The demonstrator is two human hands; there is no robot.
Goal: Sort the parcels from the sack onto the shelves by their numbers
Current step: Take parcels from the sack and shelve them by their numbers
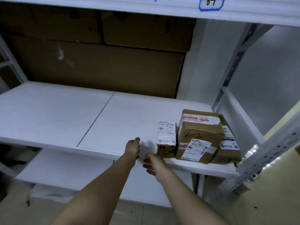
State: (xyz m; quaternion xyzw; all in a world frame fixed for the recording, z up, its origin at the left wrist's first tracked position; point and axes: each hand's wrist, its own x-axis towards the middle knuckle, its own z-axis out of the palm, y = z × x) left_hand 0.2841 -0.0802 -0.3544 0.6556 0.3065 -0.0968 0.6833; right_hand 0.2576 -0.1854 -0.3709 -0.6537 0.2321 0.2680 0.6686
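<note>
A small parcel (166,140) with a white label on top stands on the white middle shelf (65,116), at its front right. Right of it sits a cardboard box (201,132) marked "6-2" in pen, with more labelled boxes (227,143) behind and beside it. My left hand (133,146) reaches over the shelf's front edge, just left of the small parcel, and holds nothing. My right hand (152,164) hangs below the shelf edge, fingers relaxed, also holding nothing. A label (211,2) reading "6-1" is on the shelf edge above. The sack is out of view.
Large brown cartons (97,62) fill the back of the shelf bay. A lower white shelf (68,172) lies beneath. A perforated metal upright (267,156) stands at the right, with another bay behind it.
</note>
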